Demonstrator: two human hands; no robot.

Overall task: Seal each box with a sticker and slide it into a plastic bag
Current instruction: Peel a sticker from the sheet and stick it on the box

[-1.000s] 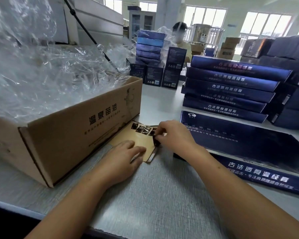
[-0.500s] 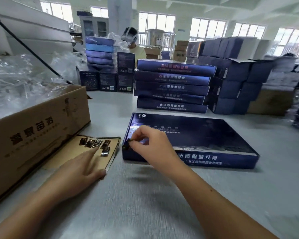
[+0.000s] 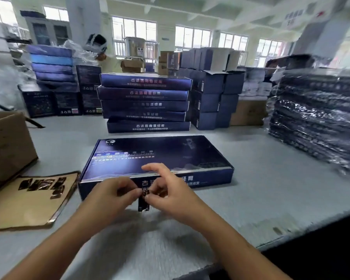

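The flat blue box [image 3: 154,156] lies closed on the grey table [image 3: 261,178] with its long front wall facing the person, presumably so the lid seam is easy to reach. Just before the middle of that wall both hands meet on one small dark sticker [image 3: 143,206]: the left hand [image 3: 111,197] pinches it with curled thumb and forefinger, and the right hand [image 3: 170,197] pinches it from the other side, its spare fingers lifted loosely over the box's front edge, likely to hold it taut for alignment. The brown sticker sheet [image 3: 28,203] lies just left of the box, handy for the next seal.
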